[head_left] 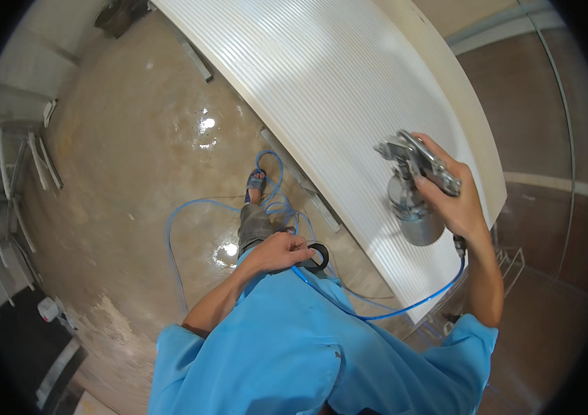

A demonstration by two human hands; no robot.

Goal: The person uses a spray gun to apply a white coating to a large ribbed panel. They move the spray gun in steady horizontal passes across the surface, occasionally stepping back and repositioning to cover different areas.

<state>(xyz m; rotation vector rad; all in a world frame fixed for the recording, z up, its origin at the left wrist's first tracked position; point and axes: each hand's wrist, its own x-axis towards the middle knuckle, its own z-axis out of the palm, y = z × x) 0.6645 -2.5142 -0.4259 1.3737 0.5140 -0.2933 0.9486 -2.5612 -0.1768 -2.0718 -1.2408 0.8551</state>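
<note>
My right hand (449, 190) is closed round the grip of a metal spray gun (411, 155). Below its body hangs a silver cup (420, 225), above the right part of a white ribbed panel (335, 90). From the gun's grip a blue hose (404, 312) loops down and across my front to my left hand (278, 253). The left fingers are curled round the hose at waist height, though the grip itself is partly hidden. Right beside those fingertips is a black ring (319, 256), and whether they touch it is unclear.
More blue hose lies coiled on the wet brown floor (135, 159) round my sandalled foot (256, 181). Metal bars (321, 211) jut from under the panel's edge. Pale strips on a rack (14, 194) stand at left. A dark bucket (114, 19) is at the far left.
</note>
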